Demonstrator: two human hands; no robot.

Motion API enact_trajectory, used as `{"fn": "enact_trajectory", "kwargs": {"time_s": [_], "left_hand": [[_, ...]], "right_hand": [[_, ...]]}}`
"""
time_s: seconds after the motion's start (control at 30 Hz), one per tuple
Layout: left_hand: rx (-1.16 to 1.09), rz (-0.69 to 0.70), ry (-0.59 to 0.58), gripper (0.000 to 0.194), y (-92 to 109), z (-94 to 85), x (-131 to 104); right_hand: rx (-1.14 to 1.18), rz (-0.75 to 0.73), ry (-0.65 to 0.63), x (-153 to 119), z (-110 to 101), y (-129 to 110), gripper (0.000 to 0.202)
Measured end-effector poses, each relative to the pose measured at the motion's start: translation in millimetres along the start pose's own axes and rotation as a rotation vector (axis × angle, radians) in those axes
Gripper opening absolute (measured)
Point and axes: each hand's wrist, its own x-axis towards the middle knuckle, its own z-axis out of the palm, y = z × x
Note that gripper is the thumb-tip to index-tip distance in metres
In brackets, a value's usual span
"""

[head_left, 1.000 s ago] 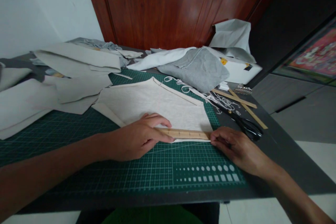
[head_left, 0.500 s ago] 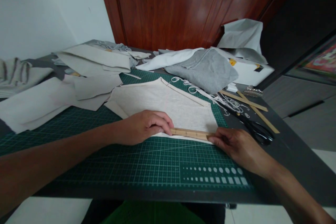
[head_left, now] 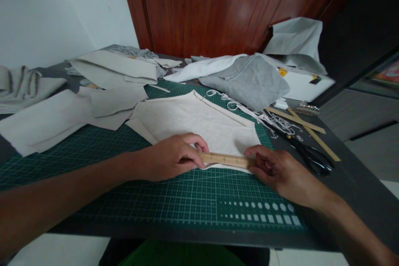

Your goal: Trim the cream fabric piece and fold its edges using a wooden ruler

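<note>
A wooden ruler (head_left: 226, 159) lies along the near edge of a cream fabric piece (head_left: 187, 118), which has folded edges. My left hand (head_left: 177, 156) is closed around the ruler's left end, its thumb and fingers also at the fabric's near edge. That edge is slightly lifted beside the fingertips. At the other end, my right hand (head_left: 276, 168) pinches the ruler and the fabric's near right corner. Both ruler ends are hidden by my fingers. Beneath the fabric is a green cutting mat (head_left: 174, 199) with a printed grid.
Black-handled scissors (head_left: 311, 156) lie right of the mat, near two crossed wooden strips (head_left: 318, 135) and tangled white cord (head_left: 280, 122). Cut cream pieces (head_left: 46, 120) cover the left side. Grey fabric (head_left: 249, 81) and a white box (head_left: 307, 85) stand at the back right.
My left hand's fingers have shifted at the ruler, and the fabric edge beside them now lifts. My right index finger has risen from the ruler. The view has shifted slightly.
</note>
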Motion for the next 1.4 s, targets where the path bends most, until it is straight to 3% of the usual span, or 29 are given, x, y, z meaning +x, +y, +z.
{"fn": "enact_trajectory", "kwargs": {"time_s": [0.17,0.4,0.83,1.2,1.4], "left_hand": [[-0.017,0.012,0.006,0.024,0.0,0.6,0.9],[0.058,0.038,0.02,0.027,0.7,-2.7,-7.7],[0.299,0.12,0.244,0.031,9.6,16.7,-30.5],[0.383,0.15,0.225,0.014,7.1,22.2,-28.1],[0.497,0.15,0.175,0.019,9.3,22.3,-22.3]], "right_hand": [[0.014,-0.052,0.033,14.1,12.5,-10.3,0.021],[0.068,-0.124,0.074,12.8,18.9,-6.4,0.021],[0.0,0.127,-0.226,39.4,-14.3,-30.9,0.012],[0.14,0.124,-0.244,39.9,-11.1,-25.2,0.019],[0.156,0.094,-0.21,38.3,-8.2,-23.1,0.017]]}}
